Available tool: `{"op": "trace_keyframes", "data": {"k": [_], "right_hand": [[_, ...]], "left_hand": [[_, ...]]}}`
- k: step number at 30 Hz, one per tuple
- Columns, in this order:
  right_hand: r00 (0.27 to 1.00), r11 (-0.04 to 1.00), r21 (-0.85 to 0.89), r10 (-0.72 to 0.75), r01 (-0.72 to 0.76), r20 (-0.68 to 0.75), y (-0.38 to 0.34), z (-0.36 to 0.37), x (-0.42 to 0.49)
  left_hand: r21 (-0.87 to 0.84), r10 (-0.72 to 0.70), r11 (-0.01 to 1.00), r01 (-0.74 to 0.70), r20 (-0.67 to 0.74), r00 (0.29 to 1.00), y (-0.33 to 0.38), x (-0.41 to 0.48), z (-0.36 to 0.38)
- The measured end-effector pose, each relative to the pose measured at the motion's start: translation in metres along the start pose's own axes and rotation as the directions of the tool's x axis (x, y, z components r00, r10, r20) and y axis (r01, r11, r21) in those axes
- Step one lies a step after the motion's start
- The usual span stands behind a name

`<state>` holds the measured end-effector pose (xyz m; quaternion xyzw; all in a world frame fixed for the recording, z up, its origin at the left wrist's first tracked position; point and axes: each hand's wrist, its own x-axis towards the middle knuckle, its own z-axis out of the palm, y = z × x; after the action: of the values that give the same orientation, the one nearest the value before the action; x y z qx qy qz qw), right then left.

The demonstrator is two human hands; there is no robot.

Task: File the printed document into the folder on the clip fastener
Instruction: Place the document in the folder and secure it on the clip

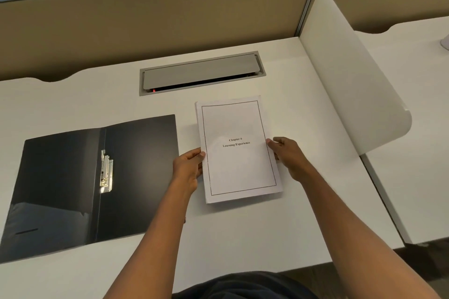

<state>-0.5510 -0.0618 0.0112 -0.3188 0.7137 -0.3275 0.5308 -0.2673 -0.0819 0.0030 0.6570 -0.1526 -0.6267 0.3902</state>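
While the black folder (94, 184) lies spread open on the white desk (243, 238), its metal clip fastener (107, 171) running along the spine, the person holds the printed document (238, 150) just beside it, off the folder's right-hand cover. The left hand (188, 170) pinches the stack's left long edge, thumb on top and fingers curled beneath; the right hand (289, 158) does the same on the right long edge, so both are partly closed on the paper and neither is free. A shadow under the far left edge suggests the stack is tipped slightly off the desk, though I cannot tell whether its near end rests on it. Its long axis runs roughly from 12 to 6 o'clock, leaning a touch toward 11, and the title page (something about "Chapter 6") faces up. The fastener's long axis runs nearly the same way, which matters: seen from the hands, the clip sits at about 9 o'clock, well apart from the stack, with the folder's right cover between them. The left hand is the nearer one to it. As I judge it, the coming move is a sideways carry toward 9 o'clock that brings the document's left long edge against the clip without much turning. Whether that edge is punched, I cannot tell from here. A grey cable hatch (201, 73) sits at 12 o'clock, clear of the work.
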Motion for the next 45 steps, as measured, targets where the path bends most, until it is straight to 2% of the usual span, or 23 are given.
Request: {"op": "trace_keyframes", "data": {"k": [3,8,14,20,22,26,36,45], "right_hand": [[0.994,0.999,0.032,-0.034,0.03,0.1,-0.009,0.022,-0.009],[0.991,0.997,0.041,-0.068,0.063,0.117,-0.021,0.073,-0.023],[0.981,0.995,0.047,-0.09,0.083,0.171,-0.027,0.143,-0.035],[0.975,0.995,0.084,-0.061,0.044,0.212,-0.03,0.204,-0.044],[0.975,0.995,0.099,-0.054,0.033,0.217,-0.03,0.22,-0.045],[0.978,0.995,0.098,-0.05,0.03,0.204,-0.031,0.246,-0.045],[0.989,0.997,0.075,-0.006,-0.005,0.146,-0.031,0.278,-0.039],[0.994,0.998,0.059,0.011,-0.018,0.105,-0.032,0.273,-0.035]], "left_hand": [[0.003,0.007,1.0,-0.007,-0.002,1.0,0.01,0.003,-0.025],[0.029,0.04,0.999,-0.04,-0.023,0.999,0.029,0.003,-0.074],[0.137,0.123,0.984,-0.115,-0.051,0.991,0.055,-0.002,-0.147],[0.22,0.216,0.956,-0.192,-0.092,0.972,0.075,0.001,-0.212],[0.315,0.312,0.914,-0.256,-0.14,0.94,0.082,0.003,-0.231],[0.573,0.51,0.751,-0.328,-0.187,0.84,0.095,0.012,-0.267],[0.645,0.364,0.716,-0.267,-0.018,0.931,0.109,0.052,-0.3],[0.643,0.346,0.706,-0.298,0.054,0.937,0.103,0.06,-0.298]]}}
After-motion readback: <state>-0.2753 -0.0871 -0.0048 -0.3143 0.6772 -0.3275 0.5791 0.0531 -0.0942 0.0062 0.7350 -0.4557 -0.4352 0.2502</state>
